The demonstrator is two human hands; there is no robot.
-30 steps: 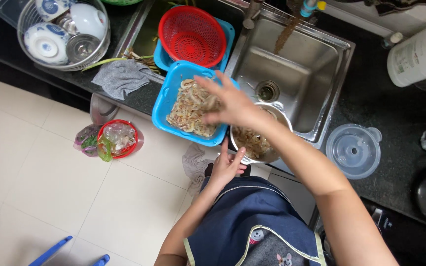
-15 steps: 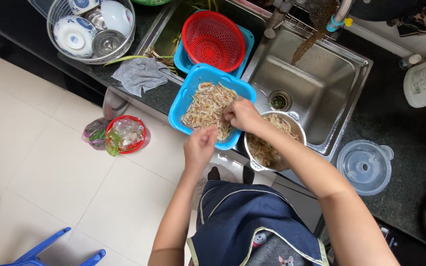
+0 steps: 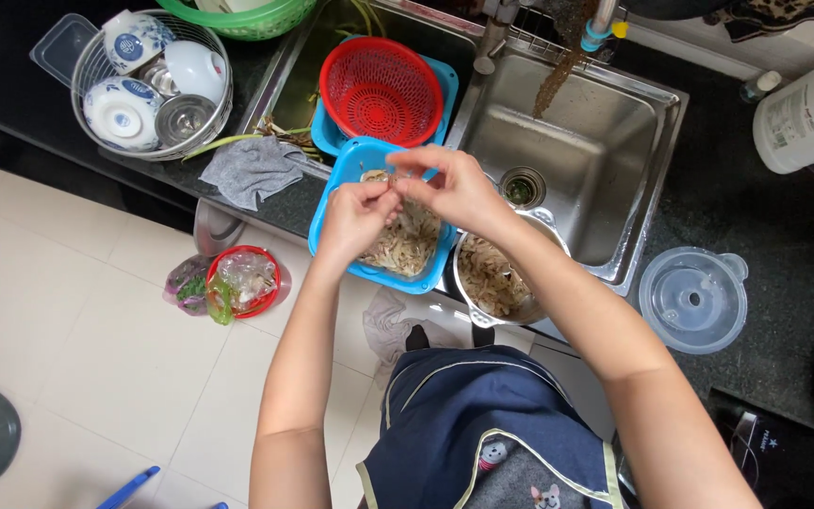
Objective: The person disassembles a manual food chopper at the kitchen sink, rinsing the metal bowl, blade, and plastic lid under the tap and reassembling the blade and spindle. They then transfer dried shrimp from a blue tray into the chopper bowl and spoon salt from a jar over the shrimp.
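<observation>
A blue rectangular basket (image 3: 336, 205) full of pale, stringy sprouts rests on the counter's front edge beside the sink. Over it my left hand (image 3: 355, 219) and my right hand (image 3: 454, 188) meet, both pinching one small pale sprout (image 3: 394, 185) between their fingertips. Just right of the basket stands a round metal bowl (image 3: 494, 275) holding more of the same pale pieces, partly hidden under my right forearm.
A red colander (image 3: 381, 90) sits in another blue basket in the left sink basin. The right steel basin (image 3: 584, 151) is open. A wire dish rack (image 3: 148, 85), grey rag (image 3: 252, 170), clear lid (image 3: 692, 300), white jug (image 3: 807, 113) and a red floor bin (image 3: 242, 281) surround me.
My right hand rose off the sprouts in the basket and my left hand came up to meet it; both now pinch one piece above the basket. The camera view shifted slightly.
</observation>
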